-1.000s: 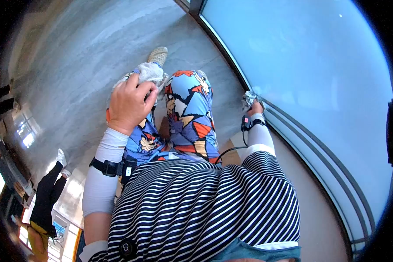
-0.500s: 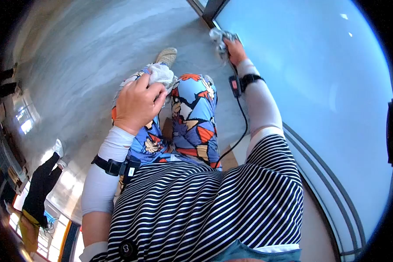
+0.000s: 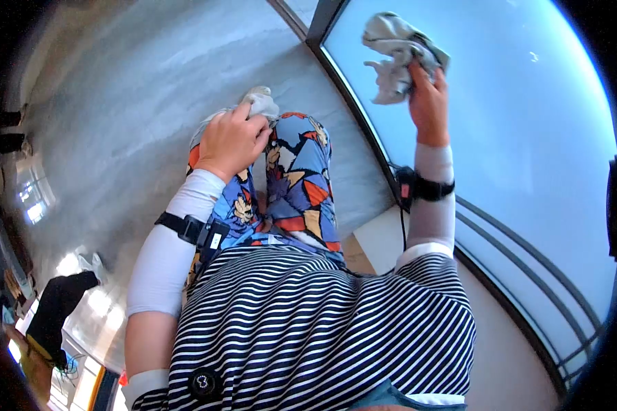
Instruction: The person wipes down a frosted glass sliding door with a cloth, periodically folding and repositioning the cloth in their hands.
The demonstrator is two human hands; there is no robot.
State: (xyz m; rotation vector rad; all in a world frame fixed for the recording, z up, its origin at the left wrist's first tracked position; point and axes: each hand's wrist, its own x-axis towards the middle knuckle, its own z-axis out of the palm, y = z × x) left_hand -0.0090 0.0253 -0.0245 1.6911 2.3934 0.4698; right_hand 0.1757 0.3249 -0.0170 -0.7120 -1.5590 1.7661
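My right hand [image 3: 430, 109] grips a crumpled grey cloth [image 3: 399, 55], raised against or just in front of a pale blue glass panel [image 3: 521, 137]; whether the cloth touches the glass I cannot tell. Low over my knee, my left hand [image 3: 231, 142] is closed on a bunched white cloth [image 3: 261, 105]. The fingertips of that hand are partly hidden. Both forearms wear white sleeves with black straps and small devices.
A dark frame [image 3: 356, 109] edges the glass, with grey curved stripes [image 3: 528, 253] across its lower part. Polished grey floor [image 3: 137, 103] spreads to the left. Another person's dark-clad legs [image 3: 58, 308] show at the lower left.
My right hand has lifted the grey cloth from the frame's edge up and right across the glass. The left hand has shifted slightly right with its cloth. The other person has moved a little.
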